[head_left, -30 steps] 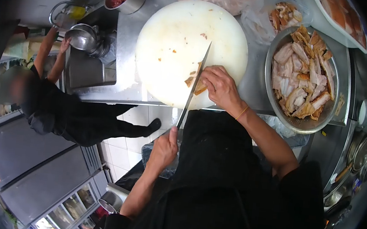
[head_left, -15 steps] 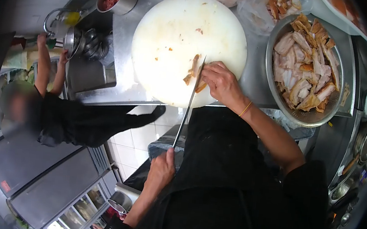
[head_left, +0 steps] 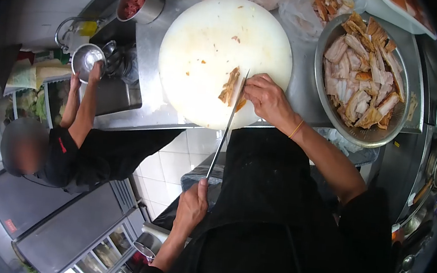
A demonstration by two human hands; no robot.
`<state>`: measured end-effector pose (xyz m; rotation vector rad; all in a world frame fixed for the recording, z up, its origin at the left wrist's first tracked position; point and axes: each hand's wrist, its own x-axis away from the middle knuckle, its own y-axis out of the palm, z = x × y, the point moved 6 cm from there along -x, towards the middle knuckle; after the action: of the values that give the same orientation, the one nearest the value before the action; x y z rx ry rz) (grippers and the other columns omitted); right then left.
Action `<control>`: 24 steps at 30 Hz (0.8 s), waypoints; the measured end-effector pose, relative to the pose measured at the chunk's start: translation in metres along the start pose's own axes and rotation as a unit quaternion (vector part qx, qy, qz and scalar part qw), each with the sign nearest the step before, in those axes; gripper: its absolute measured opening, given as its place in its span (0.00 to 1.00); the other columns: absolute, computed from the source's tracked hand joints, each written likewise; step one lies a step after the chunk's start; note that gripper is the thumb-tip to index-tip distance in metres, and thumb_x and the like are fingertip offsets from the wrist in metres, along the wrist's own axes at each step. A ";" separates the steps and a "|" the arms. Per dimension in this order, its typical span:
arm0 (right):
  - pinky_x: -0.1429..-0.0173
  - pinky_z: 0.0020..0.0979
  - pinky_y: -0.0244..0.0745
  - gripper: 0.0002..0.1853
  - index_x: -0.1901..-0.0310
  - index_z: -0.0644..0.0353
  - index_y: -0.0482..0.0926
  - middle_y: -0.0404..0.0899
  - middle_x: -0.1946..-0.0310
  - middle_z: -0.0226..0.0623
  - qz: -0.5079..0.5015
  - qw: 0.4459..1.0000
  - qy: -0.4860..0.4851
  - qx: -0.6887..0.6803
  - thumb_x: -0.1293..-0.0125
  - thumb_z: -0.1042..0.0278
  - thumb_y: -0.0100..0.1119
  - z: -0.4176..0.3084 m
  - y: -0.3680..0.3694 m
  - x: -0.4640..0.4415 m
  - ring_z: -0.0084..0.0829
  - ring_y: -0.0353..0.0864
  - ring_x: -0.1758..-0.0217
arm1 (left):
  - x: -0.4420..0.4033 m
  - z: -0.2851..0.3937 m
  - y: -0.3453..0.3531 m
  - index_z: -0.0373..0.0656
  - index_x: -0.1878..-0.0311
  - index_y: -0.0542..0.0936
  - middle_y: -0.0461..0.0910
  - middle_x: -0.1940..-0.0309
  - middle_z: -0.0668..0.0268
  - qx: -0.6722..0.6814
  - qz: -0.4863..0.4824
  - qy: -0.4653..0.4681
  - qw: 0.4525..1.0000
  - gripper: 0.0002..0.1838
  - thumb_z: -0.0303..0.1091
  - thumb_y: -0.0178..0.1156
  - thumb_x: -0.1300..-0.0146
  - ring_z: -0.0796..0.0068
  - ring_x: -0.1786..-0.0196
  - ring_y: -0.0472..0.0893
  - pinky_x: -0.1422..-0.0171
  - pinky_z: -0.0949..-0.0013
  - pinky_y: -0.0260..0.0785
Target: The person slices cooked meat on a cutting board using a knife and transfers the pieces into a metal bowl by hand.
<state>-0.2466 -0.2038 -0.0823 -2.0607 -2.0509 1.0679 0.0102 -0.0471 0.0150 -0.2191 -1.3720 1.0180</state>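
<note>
My left hand [head_left: 190, 209] is wrapped round the handle of a long knife [head_left: 221, 143]. Its blade points away from me over a round white cutting board [head_left: 207, 39]. Against the blade's right side, my right hand [head_left: 267, 100] presses its bent fingers on a piece of cooked pork [head_left: 241, 105], mostly hidden under them. A yellow band circles that wrist. Just left of the blade lie browned, thin slices of pork [head_left: 228, 87]. Small brown scraps [head_left: 203, 61] dot the board.
An oval metal colander [head_left: 319, 67] full of pork pieces stands at right. Behind the board are plastic bags [head_left: 297, 19] and a steel pot [head_left: 152, 9] with raw meat. At left, a co-worker [head_left: 79, 148] holds a metal bowl [head_left: 79, 58] over the sink [head_left: 119, 96].
The slices left of the blade have spread wider from it. My hands stay almost in place. The co-worker has leaned and turned, bringing the bowl down and tilting it toward view.
</note>
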 end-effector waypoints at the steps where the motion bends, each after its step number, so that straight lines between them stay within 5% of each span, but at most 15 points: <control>1: 0.42 0.38 0.78 0.08 0.65 0.67 0.84 0.84 0.59 0.42 -0.005 1.000 -0.001 -0.002 0.47 0.86 0.63 0.000 -0.001 -0.001 0.44 0.81 0.48 | 0.006 -0.003 -0.003 0.30 0.62 0.81 0.80 0.67 0.32 -0.001 -0.006 -0.006 1.000 0.35 0.54 0.38 0.18 0.26 0.55 0.79 0.51 0.38 0.69; 8: 0.47 0.38 0.80 0.07 0.65 0.67 0.84 0.84 0.60 0.41 -0.047 0.999 -0.001 -0.024 0.45 0.86 0.62 0.003 -0.001 -0.007 0.45 0.82 0.51 | -0.043 0.016 0.012 0.29 0.65 0.81 0.79 0.69 0.31 -0.012 0.037 0.080 0.996 0.36 0.53 0.38 0.17 0.25 0.56 0.79 0.51 0.39 0.70; 14: 0.45 0.37 0.77 0.05 0.68 0.64 0.83 0.81 0.64 0.38 -0.006 0.999 0.014 -0.043 0.44 0.84 0.62 0.004 -0.004 -0.006 0.42 0.79 0.53 | -0.043 0.011 -0.016 0.28 0.68 0.80 0.79 0.74 0.37 0.033 0.026 0.031 0.999 0.41 0.60 0.37 0.18 0.30 0.62 0.80 0.53 0.43 0.70; 19: 0.44 0.38 0.76 0.07 0.63 0.65 0.82 0.80 0.62 0.38 0.005 1.000 0.012 -0.008 0.43 0.85 0.62 0.001 -0.004 -0.003 0.43 0.78 0.50 | -0.029 -0.022 -0.014 0.29 0.69 0.78 0.72 0.81 0.57 0.100 0.051 -0.028 0.993 0.41 0.61 0.37 0.18 0.64 0.73 0.72 0.63 0.56 0.68; 24: 0.43 0.40 0.77 0.10 0.58 0.66 0.81 0.80 0.58 0.41 0.120 0.992 -0.002 0.046 0.41 0.87 0.60 -0.002 -0.011 -0.003 0.44 0.79 0.48 | -0.015 0.000 -0.005 0.31 0.67 0.77 0.73 0.80 0.54 0.097 0.050 0.044 0.993 0.37 0.59 0.38 0.18 0.61 0.73 0.73 0.62 0.54 0.68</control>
<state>-0.2549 -0.2045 -0.0737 -2.3030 -1.7499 1.1738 0.0145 -0.0605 0.0073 -0.1868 -1.1825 1.2035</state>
